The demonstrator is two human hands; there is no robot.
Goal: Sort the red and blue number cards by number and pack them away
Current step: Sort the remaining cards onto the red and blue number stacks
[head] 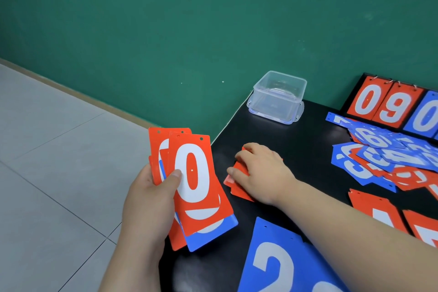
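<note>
While the left hand grips fanned cards, the right hand clutches red cards below a clear box.

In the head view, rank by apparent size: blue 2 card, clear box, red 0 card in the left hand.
1. blue 2 card, nearest the camera.
2. red 0 card and clear box: nearly alike; the box is farther.
</note>
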